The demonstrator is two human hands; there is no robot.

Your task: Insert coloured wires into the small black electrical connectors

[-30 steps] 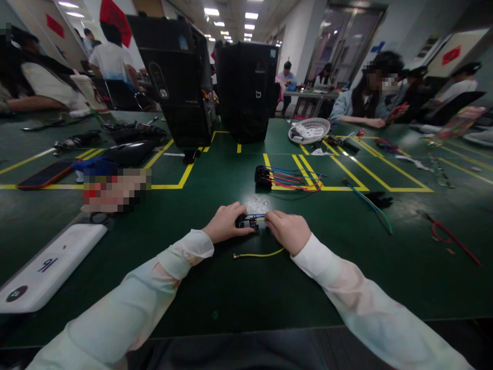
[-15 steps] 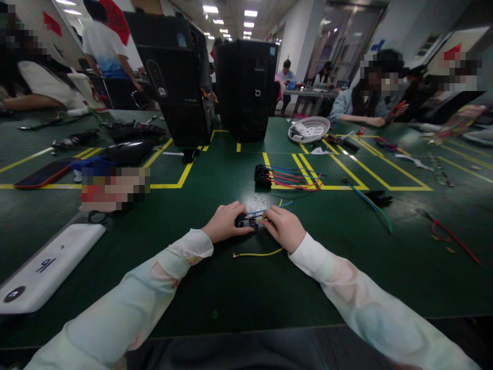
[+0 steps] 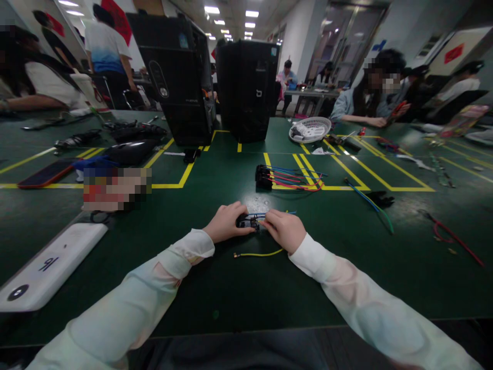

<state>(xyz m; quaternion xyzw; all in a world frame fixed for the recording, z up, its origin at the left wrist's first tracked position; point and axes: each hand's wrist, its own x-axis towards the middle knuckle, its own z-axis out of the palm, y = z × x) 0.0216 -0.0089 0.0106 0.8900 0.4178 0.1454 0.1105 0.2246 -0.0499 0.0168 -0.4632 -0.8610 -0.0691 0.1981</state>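
Note:
Near the middle of the green table, my left hand (image 3: pixel 228 222) is closed around a small black connector block (image 3: pixel 254 223), thumb along its near side. My right hand (image 3: pixel 285 228) pinches a thin yellow wire at the block's right side; the fingertips cover most of its end. A blue wire (image 3: pixel 262 214) runs from the block past the right fingers. Below the hands a loose yellow wire (image 3: pixel 262 255) with a brass-coloured terminal lies on the table, its right end under my right hand. Beyond them rests a bundle of black connectors (image 3: pixel 264 177) with blue and red wires.
Two black computer towers (image 3: pixel 246 92) stand at the back. A white basket (image 3: pixel 310 129) is behind to the right. Blue and green wires (image 3: pixel 370 200) and a red wire (image 3: pixel 458 241) lie at right. A white case (image 3: pixel 57 267) is at left. Other people sit around.
Both hands stay nearly in place around the connector block. The wire ends sticking out beyond my right fingers have shifted slightly. The view has drifted a little.

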